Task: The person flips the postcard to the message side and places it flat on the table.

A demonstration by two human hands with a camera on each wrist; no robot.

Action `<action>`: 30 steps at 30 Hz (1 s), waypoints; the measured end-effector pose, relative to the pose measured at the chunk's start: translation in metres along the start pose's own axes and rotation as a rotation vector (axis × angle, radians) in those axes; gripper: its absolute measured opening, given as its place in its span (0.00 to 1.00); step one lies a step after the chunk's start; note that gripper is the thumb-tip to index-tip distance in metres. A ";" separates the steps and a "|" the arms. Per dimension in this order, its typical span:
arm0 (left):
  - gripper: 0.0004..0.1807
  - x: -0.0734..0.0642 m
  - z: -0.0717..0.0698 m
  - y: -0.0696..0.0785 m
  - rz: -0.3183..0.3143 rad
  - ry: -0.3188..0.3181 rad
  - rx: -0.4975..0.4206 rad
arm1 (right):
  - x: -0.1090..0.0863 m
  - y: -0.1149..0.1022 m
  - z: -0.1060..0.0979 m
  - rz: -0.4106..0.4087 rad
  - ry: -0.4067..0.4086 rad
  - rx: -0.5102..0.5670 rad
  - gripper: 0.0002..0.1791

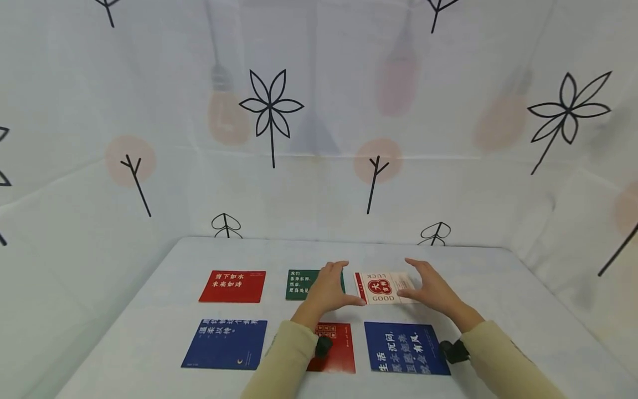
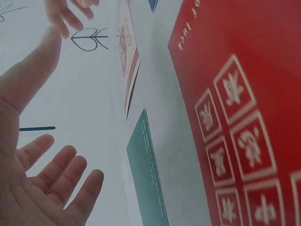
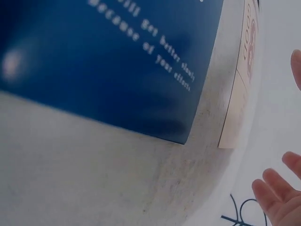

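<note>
My left hand (image 1: pixel 328 289) hovers over the right part of a green card (image 1: pixel 299 284), thumb pointing right and fingers spread. Its thumb tip overlaps the left edge of a cream "GOOD LUCK" card (image 1: pixel 371 288) in the head view. My right hand (image 1: pixel 432 287) is held at that card's right side, its thumb over the printed face. Neither hand holds anything. In the left wrist view the fingers (image 2: pixel 84 188) are apart and relaxed. Below my left forearm lies a red card (image 1: pixel 341 346) with gold boxed characters, partly hidden by the sleeve. A blue card (image 1: pixel 406 349) lies left of my right wrist.
Another red card (image 1: pixel 234 286) lies at the back left of the white table (image 1: pixel 144 343), with a blue moon-printed card (image 1: pixel 226 343) in front of it. Behind the table hangs a white cloth (image 1: pixel 319 194) with plant and bulb drawings.
</note>
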State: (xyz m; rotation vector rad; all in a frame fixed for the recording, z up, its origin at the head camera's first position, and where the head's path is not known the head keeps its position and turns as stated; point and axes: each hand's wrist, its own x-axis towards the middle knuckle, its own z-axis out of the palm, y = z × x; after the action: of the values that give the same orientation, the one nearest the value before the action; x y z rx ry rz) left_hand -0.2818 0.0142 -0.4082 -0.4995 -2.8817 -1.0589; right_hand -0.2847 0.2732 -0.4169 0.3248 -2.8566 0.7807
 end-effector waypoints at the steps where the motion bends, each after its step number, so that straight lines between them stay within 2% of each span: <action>1: 0.50 0.001 0.002 0.001 -0.005 0.002 -0.009 | 0.000 0.000 0.000 -0.004 -0.003 -0.001 0.49; 10: 0.48 0.009 0.013 -0.001 -0.037 0.004 -0.058 | 0.009 0.005 -0.004 -0.061 -0.042 0.042 0.46; 16: 0.44 0.024 0.024 0.003 -0.047 -0.005 -0.078 | 0.016 0.012 -0.009 -0.010 -0.103 0.039 0.45; 20: 0.43 0.029 0.025 0.009 -0.051 -0.022 -0.072 | 0.020 0.014 -0.011 0.018 -0.153 0.051 0.44; 24: 0.43 0.034 0.028 0.012 -0.062 -0.054 -0.050 | 0.024 0.020 -0.010 0.032 -0.192 0.073 0.43; 30: 0.45 0.041 0.037 0.011 -0.113 -0.144 -0.053 | 0.027 0.031 0.000 0.055 -0.257 0.101 0.44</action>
State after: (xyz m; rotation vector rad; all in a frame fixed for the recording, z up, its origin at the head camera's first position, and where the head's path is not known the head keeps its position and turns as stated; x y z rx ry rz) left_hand -0.3140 0.0573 -0.4240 -0.4363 -3.0471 -1.1639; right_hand -0.3184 0.2949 -0.4264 0.3873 -3.0813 0.9610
